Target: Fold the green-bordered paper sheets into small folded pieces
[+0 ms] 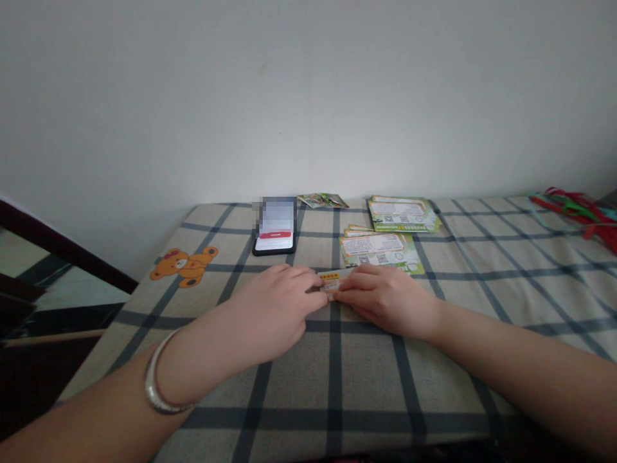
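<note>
In the middle of the table, a small printed paper piece (331, 283) with a yellow band lies between my hands, largely covered by them. The fingers of my left hand (277, 308) are bent together at its left edge. From the other side, my right hand (385, 297) grips its right part with closed fingers. A silver bracelet (153, 379) circles my left wrist. Just beyond my right hand lies a fanned stack of green and white printed cards (380, 247), partly overlapped in view by the fingers.
Farther back sits a second stack of similar cards (400, 215). A lit phone (274, 241) and some crumpled green packets (322, 200) are near the wall. A bear sticker (186, 265) marks the checked tablecloth (299, 386) at left. Red and green ribbons (585, 212) lie far right.
</note>
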Action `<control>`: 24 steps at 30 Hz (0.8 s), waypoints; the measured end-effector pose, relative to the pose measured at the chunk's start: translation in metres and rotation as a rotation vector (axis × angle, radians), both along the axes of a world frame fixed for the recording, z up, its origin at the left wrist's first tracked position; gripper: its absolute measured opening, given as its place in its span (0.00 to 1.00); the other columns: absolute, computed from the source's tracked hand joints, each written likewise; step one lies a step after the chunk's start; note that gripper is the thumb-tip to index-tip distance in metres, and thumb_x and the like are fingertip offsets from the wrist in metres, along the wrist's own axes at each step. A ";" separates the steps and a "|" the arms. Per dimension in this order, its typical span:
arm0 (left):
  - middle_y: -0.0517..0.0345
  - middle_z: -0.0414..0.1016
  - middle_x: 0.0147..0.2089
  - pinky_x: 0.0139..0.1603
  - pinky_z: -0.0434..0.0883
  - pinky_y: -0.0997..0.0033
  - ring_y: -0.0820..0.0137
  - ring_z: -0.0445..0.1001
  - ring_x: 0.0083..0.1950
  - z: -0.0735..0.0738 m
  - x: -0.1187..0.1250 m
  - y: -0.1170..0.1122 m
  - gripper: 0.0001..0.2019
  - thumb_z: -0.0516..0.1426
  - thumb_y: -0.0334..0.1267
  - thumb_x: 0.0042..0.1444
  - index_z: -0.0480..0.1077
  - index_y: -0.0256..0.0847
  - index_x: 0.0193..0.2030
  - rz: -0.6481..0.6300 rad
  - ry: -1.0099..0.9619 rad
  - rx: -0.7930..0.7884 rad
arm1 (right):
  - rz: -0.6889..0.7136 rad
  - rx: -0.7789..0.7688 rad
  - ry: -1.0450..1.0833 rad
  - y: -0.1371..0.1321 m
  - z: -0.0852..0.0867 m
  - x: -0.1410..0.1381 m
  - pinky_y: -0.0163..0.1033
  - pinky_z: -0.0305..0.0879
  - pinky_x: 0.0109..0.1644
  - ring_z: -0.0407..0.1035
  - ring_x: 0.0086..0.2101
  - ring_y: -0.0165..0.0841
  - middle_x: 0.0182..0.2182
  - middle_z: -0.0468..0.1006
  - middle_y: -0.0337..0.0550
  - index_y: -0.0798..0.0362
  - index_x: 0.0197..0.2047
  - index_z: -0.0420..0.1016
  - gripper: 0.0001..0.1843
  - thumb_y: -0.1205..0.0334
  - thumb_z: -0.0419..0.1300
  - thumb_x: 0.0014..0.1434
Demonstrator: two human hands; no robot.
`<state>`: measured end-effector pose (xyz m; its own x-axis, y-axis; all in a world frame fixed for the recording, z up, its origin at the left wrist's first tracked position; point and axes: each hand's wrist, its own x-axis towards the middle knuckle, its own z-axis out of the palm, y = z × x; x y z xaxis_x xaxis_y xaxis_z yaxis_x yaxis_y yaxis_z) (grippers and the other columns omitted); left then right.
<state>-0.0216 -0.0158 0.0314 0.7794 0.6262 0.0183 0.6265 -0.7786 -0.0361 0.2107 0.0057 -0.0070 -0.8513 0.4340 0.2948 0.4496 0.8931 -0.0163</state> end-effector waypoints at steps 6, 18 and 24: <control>0.53 0.73 0.49 0.55 0.67 0.53 0.60 0.68 0.54 -0.001 -0.001 0.001 0.12 0.55 0.27 0.53 0.72 0.42 0.43 -0.017 -0.034 -0.011 | 0.026 -0.007 -0.022 -0.001 0.000 0.002 0.43 0.69 0.47 0.69 0.44 0.36 0.45 0.78 0.44 0.51 0.56 0.71 0.17 0.64 0.50 0.67; 0.52 0.71 0.44 0.48 0.70 0.60 0.63 0.71 0.46 -0.004 0.000 0.003 0.12 0.52 0.24 0.53 0.72 0.41 0.39 0.005 -0.013 -0.021 | -0.024 -0.055 -0.010 0.000 0.001 0.003 0.43 0.68 0.42 0.68 0.40 0.36 0.40 0.75 0.45 0.46 0.53 0.73 0.16 0.61 0.50 0.67; 0.53 0.70 0.46 0.46 0.72 0.63 0.65 0.72 0.44 -0.004 -0.001 0.003 0.16 0.51 0.24 0.54 0.72 0.43 0.44 0.024 0.002 -0.046 | -0.041 -0.156 0.111 0.005 0.000 0.013 0.39 0.68 0.43 0.69 0.39 0.33 0.38 0.76 0.45 0.49 0.44 0.78 0.12 0.66 0.53 0.64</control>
